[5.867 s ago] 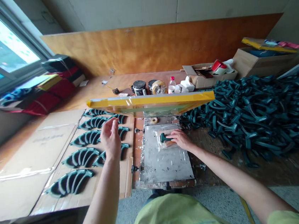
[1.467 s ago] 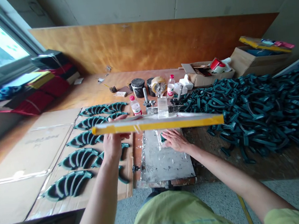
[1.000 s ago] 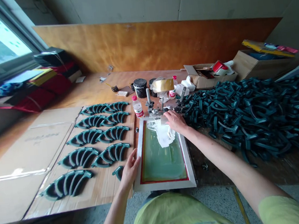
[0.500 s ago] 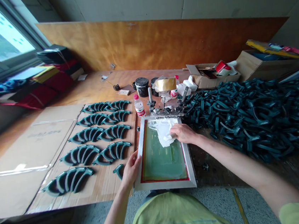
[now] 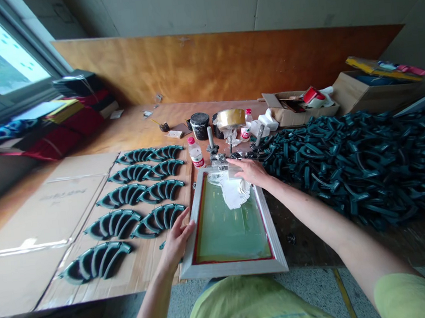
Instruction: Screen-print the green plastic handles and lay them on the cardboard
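A silk-screen printing frame (image 5: 234,269) with pale metal rails and green mesh stands in front of me, its near end raised. My left hand (image 5: 176,238) grips its left rail, thumb and fingers at the edge. White material (image 5: 235,194) lies on the upper mesh; I cannot tell if it is thick ink or a wiping cloth. My right hand (image 5: 250,170) is over the frame's far end, fingers stretched toward the clamp (image 5: 219,159), with a small greyish piece partly hidden under it. Dark green curved parts (image 5: 96,262) lie in rows on cardboard to the left.
A big heap of green parts (image 5: 353,164) covers the right side. Behind the frame stand a red-capped bottle (image 5: 196,153), a black tub (image 5: 200,126) and a tape roll (image 5: 230,118). An open cardboard box (image 5: 306,113) sits farther back, before a wooden board (image 5: 218,67).
My right hand has left the white material and moved to the frame's far end, fingers now extended. The frame's near end has risen, with my left hand still at its left rail.
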The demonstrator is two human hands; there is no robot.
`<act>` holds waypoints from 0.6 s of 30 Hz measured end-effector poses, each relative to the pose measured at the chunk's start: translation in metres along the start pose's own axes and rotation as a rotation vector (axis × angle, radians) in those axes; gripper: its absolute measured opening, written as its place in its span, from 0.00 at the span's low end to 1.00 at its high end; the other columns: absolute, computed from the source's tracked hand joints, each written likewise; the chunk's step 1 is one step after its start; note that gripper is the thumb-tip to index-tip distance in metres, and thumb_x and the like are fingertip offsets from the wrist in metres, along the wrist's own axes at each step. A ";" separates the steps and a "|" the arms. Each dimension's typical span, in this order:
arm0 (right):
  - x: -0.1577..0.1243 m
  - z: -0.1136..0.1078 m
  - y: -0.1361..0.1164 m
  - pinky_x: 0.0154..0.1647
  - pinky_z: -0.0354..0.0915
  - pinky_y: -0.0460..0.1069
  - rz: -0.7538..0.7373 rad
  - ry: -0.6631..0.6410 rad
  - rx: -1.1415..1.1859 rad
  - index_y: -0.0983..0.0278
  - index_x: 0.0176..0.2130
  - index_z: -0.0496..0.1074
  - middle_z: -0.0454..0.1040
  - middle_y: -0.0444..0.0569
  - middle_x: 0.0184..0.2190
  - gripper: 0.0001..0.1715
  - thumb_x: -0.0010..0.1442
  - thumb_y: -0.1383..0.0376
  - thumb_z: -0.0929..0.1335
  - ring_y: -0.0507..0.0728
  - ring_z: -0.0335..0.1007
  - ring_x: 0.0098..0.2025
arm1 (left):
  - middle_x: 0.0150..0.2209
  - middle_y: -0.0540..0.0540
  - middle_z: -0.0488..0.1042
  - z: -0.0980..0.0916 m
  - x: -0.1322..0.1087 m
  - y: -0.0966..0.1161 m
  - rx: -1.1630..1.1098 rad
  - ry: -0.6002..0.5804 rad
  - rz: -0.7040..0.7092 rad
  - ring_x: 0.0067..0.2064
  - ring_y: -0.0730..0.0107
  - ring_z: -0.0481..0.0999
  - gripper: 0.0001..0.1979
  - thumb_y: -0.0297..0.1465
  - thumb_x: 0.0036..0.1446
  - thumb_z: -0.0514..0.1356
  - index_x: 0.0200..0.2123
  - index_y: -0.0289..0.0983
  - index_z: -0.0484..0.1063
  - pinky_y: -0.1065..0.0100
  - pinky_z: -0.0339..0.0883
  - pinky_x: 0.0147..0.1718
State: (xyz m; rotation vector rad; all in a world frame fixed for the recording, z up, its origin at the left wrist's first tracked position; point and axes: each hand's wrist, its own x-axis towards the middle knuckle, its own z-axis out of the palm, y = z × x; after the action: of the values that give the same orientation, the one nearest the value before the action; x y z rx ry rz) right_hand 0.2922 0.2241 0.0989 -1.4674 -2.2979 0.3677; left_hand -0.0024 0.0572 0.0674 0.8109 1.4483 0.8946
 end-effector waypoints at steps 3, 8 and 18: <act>0.014 -0.015 0.020 0.45 0.66 0.51 0.108 0.125 -0.054 0.50 0.63 0.62 0.75 0.47 0.47 0.37 0.57 0.63 0.72 0.59 0.72 0.43 | 0.42 0.45 0.79 0.000 -0.007 0.040 -0.013 0.009 0.100 0.40 0.61 0.78 0.34 0.51 0.49 0.64 0.56 0.39 0.71 0.68 0.71 0.35; -0.028 -0.008 0.070 0.40 0.65 0.51 0.370 0.271 -0.006 0.62 0.47 0.74 0.77 0.49 0.35 0.14 0.63 0.63 0.66 0.59 0.72 0.38 | 0.42 0.43 0.78 0.019 0.011 0.108 -0.217 0.063 0.448 0.41 0.64 0.77 0.23 0.50 0.57 0.58 0.41 0.36 0.76 0.67 0.71 0.36; -0.094 0.062 0.019 0.48 0.62 0.54 0.031 -0.062 -0.094 0.61 0.42 0.73 0.73 0.50 0.41 0.09 0.60 0.62 0.71 0.59 0.66 0.47 | 0.34 0.45 0.78 0.054 0.026 0.088 -0.248 0.026 0.271 0.30 0.71 0.75 0.26 0.51 0.55 0.60 0.46 0.37 0.71 0.72 0.67 0.26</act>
State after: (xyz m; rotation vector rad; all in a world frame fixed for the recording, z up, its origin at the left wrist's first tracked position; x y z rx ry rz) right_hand 0.3148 0.1462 0.0189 -1.5592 -2.3730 0.3218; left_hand 0.0479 0.1246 0.1320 0.8214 1.2355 1.2669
